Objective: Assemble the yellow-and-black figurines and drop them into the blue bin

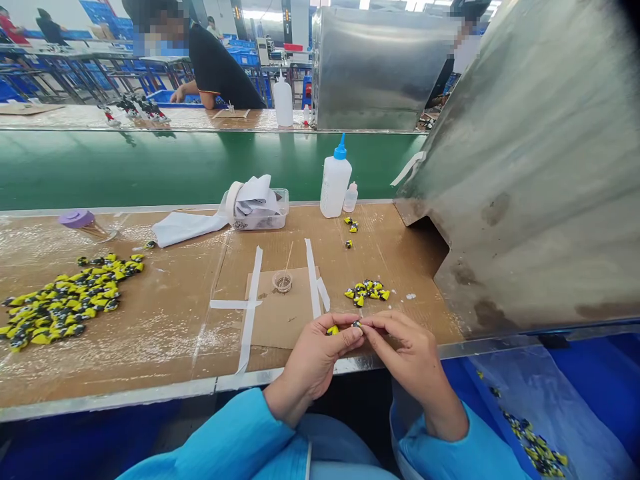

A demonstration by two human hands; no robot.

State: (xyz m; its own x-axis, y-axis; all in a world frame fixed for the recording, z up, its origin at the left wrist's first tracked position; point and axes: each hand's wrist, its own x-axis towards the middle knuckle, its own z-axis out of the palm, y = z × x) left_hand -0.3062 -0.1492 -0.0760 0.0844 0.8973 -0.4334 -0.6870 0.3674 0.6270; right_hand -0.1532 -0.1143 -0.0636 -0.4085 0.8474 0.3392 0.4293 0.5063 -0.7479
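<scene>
Two hands work just above a cardboard sheet (pixel 280 313): the left hand (pixel 315 353) and the right hand (pixel 415 360) both have their fingers closed, pinching a small yellow-and-black moulded piece (pixel 333 330) (the fingertips hide most of its shape). Just beyond lie a cluster of matching pieces (pixel 365 292) and a little cup with a wooden stick (pixel 283 281), while a larger heap of pieces (pixel 65 300) spreads across the workbench (pixel 165 320) to the left.

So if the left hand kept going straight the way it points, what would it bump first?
The left hand would probably meet the small piece at its fingertips first, then the right hand just behind it.
</scene>
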